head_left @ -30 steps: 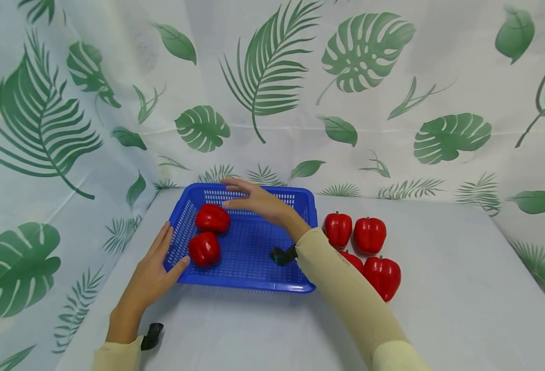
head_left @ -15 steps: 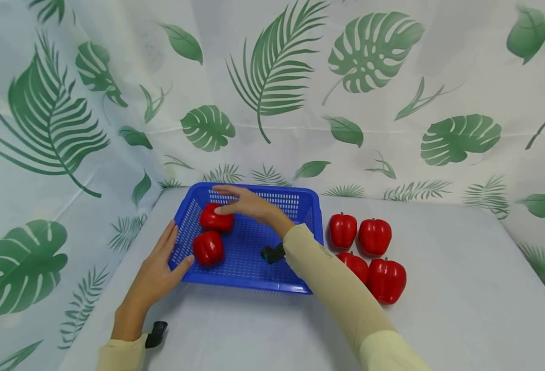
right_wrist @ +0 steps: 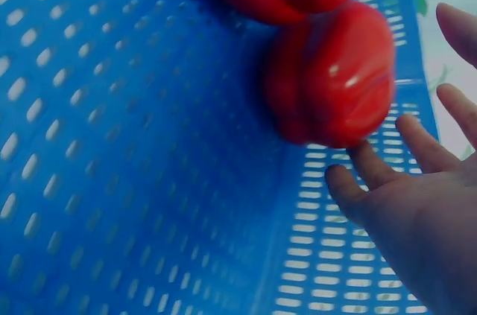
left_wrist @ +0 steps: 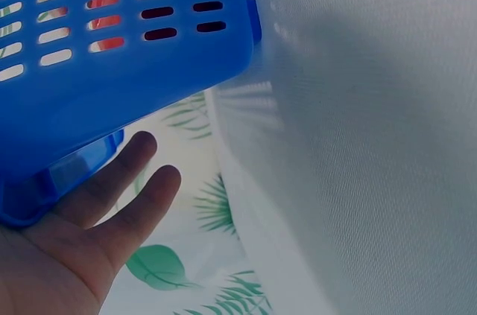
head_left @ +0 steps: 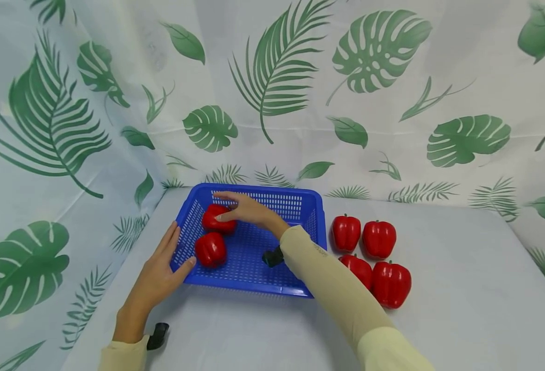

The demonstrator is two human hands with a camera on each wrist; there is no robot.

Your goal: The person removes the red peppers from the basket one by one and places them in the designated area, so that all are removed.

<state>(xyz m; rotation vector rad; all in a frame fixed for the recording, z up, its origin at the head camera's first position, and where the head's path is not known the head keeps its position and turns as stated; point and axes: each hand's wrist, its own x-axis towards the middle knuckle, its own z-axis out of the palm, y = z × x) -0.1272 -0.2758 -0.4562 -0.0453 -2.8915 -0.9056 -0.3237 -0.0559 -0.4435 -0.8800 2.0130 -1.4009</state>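
Two red bell peppers lie in the left part of the blue perforated plastic basket (head_left: 272, 290). My right hand (head_left: 249, 210) reaches in over the far bell pepper (head_left: 213, 222), its thumb against the pepper's front. In the right wrist view the fingers of that hand (right_wrist: 425, 203) are spread beside this bell pepper (right_wrist: 335, 77), loosely extended, not closed round it. The near bell pepper (head_left: 211, 250) sits just in front. My left hand (head_left: 156, 278) rests against the basket's left side, fingers straight along the rim and thumb at the front corner. In the left wrist view, two straight fingers (left_wrist: 138, 214) show below the basket wall.
Several more red bell peppers stand grouped on the white table (head_left: 458, 268) right of the basket; one bell pepper (head_left: 357, 270) is partly covered by my right sleeve (head_left: 337, 288). A leaf-print curtain (head_left: 291, 93) hangs behind and along the left side.
My right hand has come down from above the basket's back onto the far bell pepper. My left hand stays at the basket's side. The whole view has shifted slightly.
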